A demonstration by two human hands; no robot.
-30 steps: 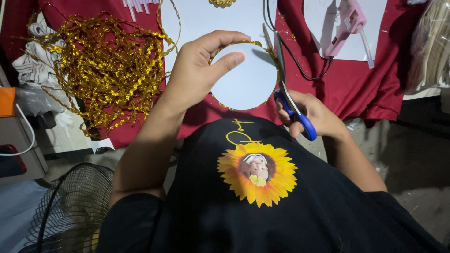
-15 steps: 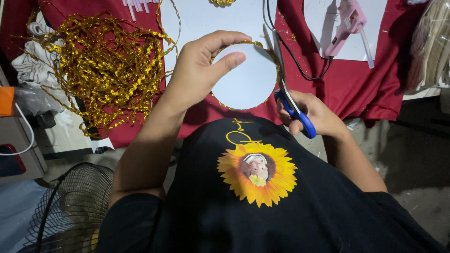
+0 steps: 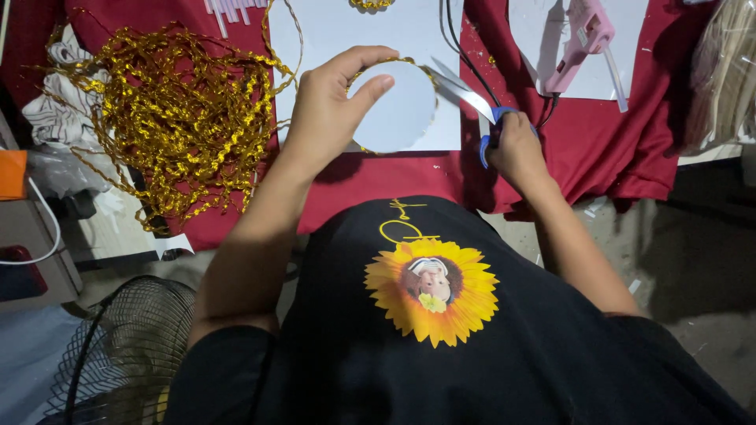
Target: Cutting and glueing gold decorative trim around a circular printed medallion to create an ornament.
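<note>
White disc (image 3: pixel 398 110) pinched by the left hand (image 3: pixel 331 106) fingers (image 3: pixel 370 88); right hand (image 3: pixel 516 149) grips blue-handled scissors (image 3: pixel 472 102).

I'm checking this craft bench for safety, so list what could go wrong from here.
1. The open blades of the scissors in the right hand point toward the left hand gripping the white disc; a slip could nick the fingers.
2. The pink glue gun lies on white paper on the red cloth; if hot, it might scorch.
</note>
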